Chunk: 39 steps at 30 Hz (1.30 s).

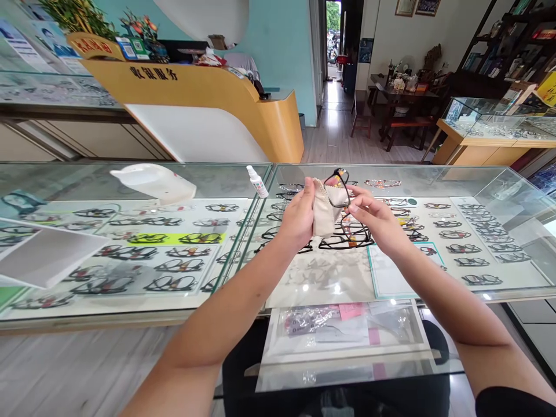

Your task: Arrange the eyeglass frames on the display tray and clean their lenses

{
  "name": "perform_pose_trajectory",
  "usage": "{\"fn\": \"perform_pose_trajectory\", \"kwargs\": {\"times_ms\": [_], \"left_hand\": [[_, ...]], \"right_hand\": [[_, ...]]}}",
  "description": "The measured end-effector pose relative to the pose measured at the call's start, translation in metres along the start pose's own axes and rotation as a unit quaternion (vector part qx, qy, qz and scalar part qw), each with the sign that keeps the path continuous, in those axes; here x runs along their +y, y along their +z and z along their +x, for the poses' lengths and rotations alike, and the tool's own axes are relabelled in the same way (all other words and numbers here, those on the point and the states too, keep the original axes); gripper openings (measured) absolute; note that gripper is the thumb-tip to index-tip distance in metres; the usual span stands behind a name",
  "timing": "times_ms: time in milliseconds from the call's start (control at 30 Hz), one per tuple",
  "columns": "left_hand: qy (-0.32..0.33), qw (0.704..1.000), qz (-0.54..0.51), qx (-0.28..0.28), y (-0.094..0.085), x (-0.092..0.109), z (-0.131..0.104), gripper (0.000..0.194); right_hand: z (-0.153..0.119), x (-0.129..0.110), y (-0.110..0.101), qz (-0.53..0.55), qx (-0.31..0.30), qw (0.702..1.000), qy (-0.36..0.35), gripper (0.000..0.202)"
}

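Note:
Above the glass display counter, a pair of black-framed eyeglasses (pixel 348 197) is held up between my two hands. Beige cloth (pixel 321 215) is gripped in my left hand (pixel 299 215), its thumb pressed along the near side. Part of the cloth lies behind a lens, against the frame. My right hand (pixel 374 215) pinches the eyeglasses near the right side of the frame. One temple hangs downward beneath the fingers. On the counter to the left of my hands stands a small white spray bottle (pixel 258 182).
Many eyeglasses lie in rows inside the glass counter (pixel 330 284). A white box (pixel 47 255) and a white curved object (pixel 152 183) rest at left. Below is a drawer (pixel 347 350) with plastic packets. A reception desk (pixel 208 87) stands beyond.

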<state>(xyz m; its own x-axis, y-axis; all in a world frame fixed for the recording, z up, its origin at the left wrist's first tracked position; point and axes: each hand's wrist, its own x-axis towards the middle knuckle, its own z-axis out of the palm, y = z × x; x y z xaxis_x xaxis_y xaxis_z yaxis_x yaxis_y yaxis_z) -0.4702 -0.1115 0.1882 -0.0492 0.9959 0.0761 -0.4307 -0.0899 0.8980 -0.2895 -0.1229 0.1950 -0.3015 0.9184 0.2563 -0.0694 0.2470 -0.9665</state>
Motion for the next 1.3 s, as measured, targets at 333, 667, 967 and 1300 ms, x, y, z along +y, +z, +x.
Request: {"fn": "perform_pose_trajectory", "kwargs": {"times_ms": [333,667,967,1300], "left_hand": [[0.000,0.993,-0.022,-0.116,-0.004,0.003,-0.004,0.064],[-0.020,0.993,0.033,-0.111,-0.006,0.006,-0.003,0.069],[-0.056,0.989,0.090,-0.099,-0.006,0.001,-0.006,0.073],[-0.073,0.993,-0.015,-0.095,0.002,-0.007,-0.010,0.070]], "right_hand": [[-0.002,0.002,0.008,0.057,-0.056,0.996,0.049,0.046],[-0.003,0.002,0.008,0.074,-0.075,0.994,0.026,0.054],[-0.004,0.006,0.008,-0.018,-0.039,0.998,-0.034,0.055],[-0.003,0.004,0.010,0.076,-0.027,0.996,0.038,0.058]]}}
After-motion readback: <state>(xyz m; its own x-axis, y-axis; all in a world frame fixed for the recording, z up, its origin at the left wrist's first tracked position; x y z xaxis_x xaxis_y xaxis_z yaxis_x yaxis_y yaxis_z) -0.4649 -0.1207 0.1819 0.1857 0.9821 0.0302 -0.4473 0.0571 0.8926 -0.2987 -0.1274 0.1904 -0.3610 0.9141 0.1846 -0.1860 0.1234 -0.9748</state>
